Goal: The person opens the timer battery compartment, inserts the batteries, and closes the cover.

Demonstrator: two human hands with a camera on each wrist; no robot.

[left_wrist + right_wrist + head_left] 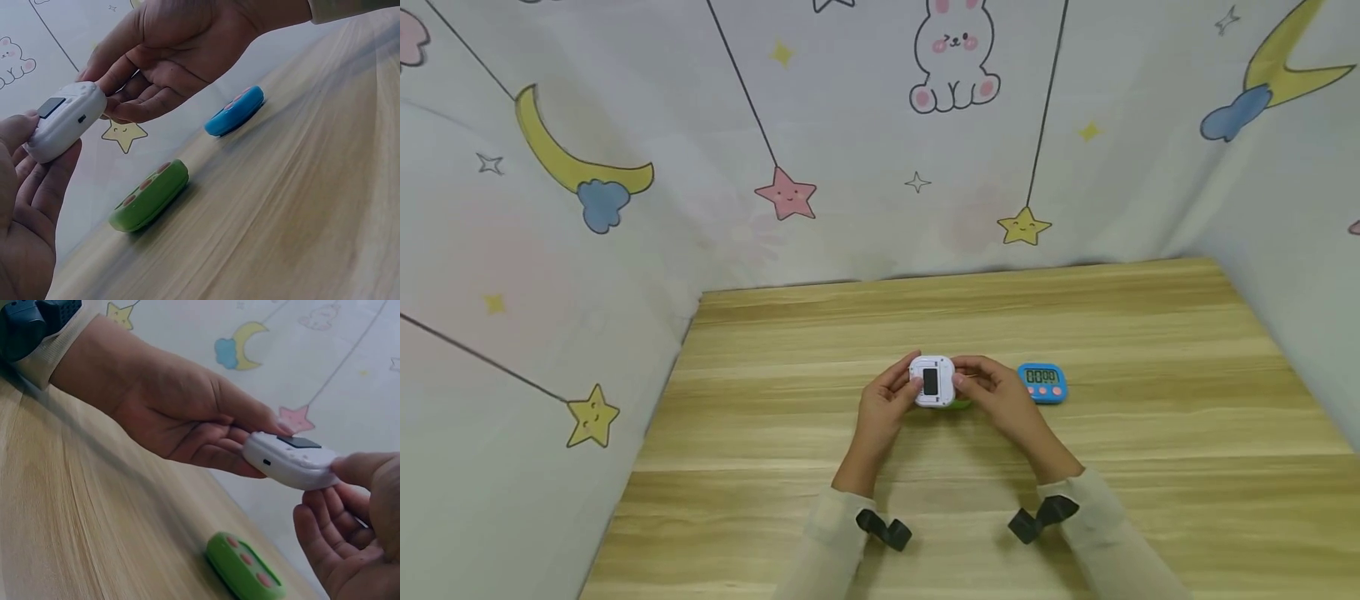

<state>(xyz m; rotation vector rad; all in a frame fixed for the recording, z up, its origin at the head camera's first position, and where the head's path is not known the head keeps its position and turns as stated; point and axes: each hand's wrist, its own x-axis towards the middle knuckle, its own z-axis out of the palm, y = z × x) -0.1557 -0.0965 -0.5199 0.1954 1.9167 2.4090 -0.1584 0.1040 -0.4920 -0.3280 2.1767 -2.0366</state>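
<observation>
Between both hands, raised above the table, is a white digital timer (934, 372), its back with a dark rectangular patch facing up. My left hand (882, 410) grips its left edge, thumb on the back and fingers beneath. The right hand (1004, 402) pinches the opposite edge between thumb and fingers. A green timer (152, 195) with reddish buttons lies on the table below the white one, mostly hidden in the head view. Just right of the right hand lies a blue timer (1043, 383), display up, with pink buttons.
The wood-grain table (760, 433) spreads around the hands. A white cloth (865, 150) printed with stars, moons and a rabbit hangs along its back and sides. Each sleeve carries a black wrist mount, such as the left one (883, 530).
</observation>
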